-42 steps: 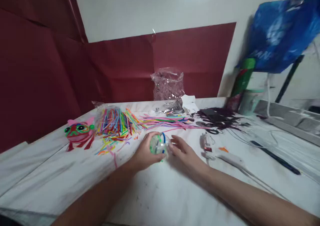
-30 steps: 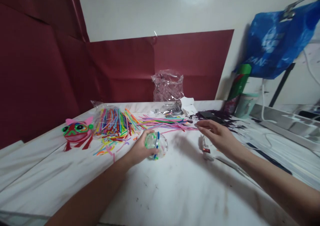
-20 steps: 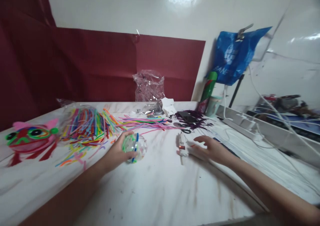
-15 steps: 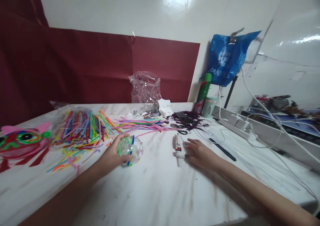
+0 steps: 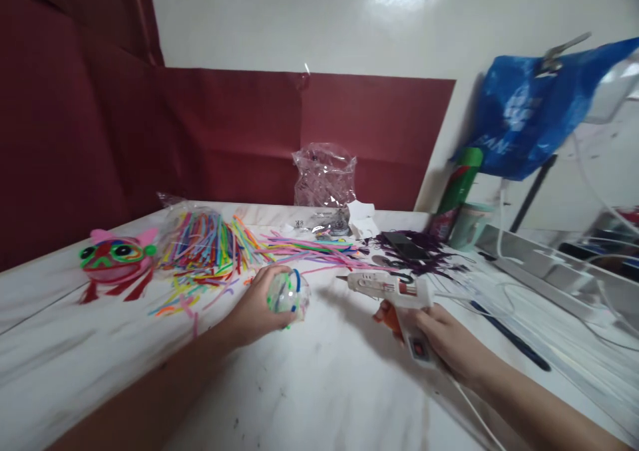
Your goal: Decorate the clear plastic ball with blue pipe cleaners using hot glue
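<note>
My left hand (image 5: 257, 308) is closed round a clear plastic ball (image 5: 288, 296) with green and blue strips on it, holding it on the white marble table (image 5: 319, 391). To its right, my right hand (image 5: 442, 341) grips the handle of a white glue gun (image 5: 387, 285), lifted off the table. The gun's nozzle points left toward the ball, a short gap away. Its cord trails back along my right forearm.
A pile of coloured strips (image 5: 214, 251) lies behind the ball, a pink and red frog-like figure (image 5: 114, 261) at far left. Crumpled clear bags (image 5: 324, 175) stand by the maroon backdrop. Purple shreds (image 5: 414, 248), a power strip (image 5: 544, 268), cables and a blue bag (image 5: 539, 105) occupy the right.
My right hand left the ball, reached right to the glue gun on the table, closed on it and lifted it, nozzle toward the ball. The left hand kept holding the ball.
</note>
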Tool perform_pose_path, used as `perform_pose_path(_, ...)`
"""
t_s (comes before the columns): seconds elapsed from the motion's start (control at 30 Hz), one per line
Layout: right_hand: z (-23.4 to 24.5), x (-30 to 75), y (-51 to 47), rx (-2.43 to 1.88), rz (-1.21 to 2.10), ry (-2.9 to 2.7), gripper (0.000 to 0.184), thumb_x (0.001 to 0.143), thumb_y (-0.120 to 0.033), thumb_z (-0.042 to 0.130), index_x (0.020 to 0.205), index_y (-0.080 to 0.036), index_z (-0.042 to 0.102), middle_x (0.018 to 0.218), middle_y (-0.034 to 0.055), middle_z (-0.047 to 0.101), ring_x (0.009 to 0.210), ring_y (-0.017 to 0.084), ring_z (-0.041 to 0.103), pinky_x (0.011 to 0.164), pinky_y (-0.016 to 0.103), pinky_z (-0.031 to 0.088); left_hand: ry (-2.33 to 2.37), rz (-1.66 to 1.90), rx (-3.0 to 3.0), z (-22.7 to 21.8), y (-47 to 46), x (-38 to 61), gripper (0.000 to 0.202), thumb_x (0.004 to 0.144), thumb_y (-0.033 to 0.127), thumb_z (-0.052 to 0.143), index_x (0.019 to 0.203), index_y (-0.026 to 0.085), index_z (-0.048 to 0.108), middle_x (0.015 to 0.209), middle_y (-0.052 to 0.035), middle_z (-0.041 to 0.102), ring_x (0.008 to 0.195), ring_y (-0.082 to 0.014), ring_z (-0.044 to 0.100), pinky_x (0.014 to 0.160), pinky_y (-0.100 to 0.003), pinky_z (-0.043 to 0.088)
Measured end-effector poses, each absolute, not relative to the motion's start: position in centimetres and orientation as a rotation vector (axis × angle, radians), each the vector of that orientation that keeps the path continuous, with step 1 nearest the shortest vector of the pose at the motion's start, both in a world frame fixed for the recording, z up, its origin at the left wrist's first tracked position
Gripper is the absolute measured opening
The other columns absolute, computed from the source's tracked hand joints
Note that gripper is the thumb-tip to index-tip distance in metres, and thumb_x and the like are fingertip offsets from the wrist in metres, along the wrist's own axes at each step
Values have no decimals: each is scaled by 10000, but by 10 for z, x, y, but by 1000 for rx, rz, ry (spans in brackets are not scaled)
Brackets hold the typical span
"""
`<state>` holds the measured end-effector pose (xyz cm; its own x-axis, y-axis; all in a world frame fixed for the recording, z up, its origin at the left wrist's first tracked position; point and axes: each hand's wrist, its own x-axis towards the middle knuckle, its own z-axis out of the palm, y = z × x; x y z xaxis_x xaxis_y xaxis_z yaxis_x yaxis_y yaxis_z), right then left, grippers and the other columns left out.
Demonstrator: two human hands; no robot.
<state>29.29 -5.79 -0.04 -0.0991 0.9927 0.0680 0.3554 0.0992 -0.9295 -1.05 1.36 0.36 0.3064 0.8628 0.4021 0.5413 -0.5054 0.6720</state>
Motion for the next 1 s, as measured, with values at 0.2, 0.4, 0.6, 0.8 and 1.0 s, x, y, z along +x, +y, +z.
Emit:
perform_pose_path(0.2, 3, 247, -69, -1192, 653, -1903, 325, 846, -464, 496, 821, -191, 670, 689, 45, 657, 620, 185, 598, 556, 267, 498, 1271, 966, 2136, 11, 13, -16, 699, 565, 250, 726, 1220, 203, 487, 1296, -101, 499, 1215, -308, 471, 1049, -424, 365)
perform_pose_path(0.4, -9, 243, -72, -1065, 517, -2075, 100, 863, -285, 497, 814, -225, 560, 657, 2, 593, 548, 148, 557, 485, 221, 481, 1201, 988, 2151, 9, 17, -17, 685, 564, 253, 734, 1203, 204, 491, 1267, -96, 513, 1226, -307, 453, 1063, -422, 345)
perform_pose_path(0.6, -1, 235, -73, -939, 418, -2135, 122, 843, -164, 469, 742, -231, 452, 671, -17, 526, 524, 117, 519, 468, 202, 443, 1193, 955, 2261, 5, 17, -15, 691, 568, 241, 740, 1208, 197, 485, 1270, -88, 495, 1225, -293, 448, 1063, -393, 343)
perform_pose_path(0.8, -5, 236, -72, -912, 370, -2140, 154, 843, -135, 469, 743, -238, 410, 674, -22, 508, 487, 100, 482, 444, 199, 410, 1188, 951, 2287, 9, 14, -14, 670, 580, 299, 736, 1195, 184, 497, 1241, -98, 510, 1205, -297, 465, 1050, -383, 357)
perform_pose_path(1.0, -6, 237, -71, -901, 344, -2134, 136, 822, -124, 490, 769, -239, 439, 668, -17, 522, 505, 112, 512, 450, 201, 420, 1179, 938, 2307, 8, 14, -13, 662, 585, 312, 732, 1194, 203, 493, 1242, -94, 507, 1203, -298, 465, 1054, -396, 355)
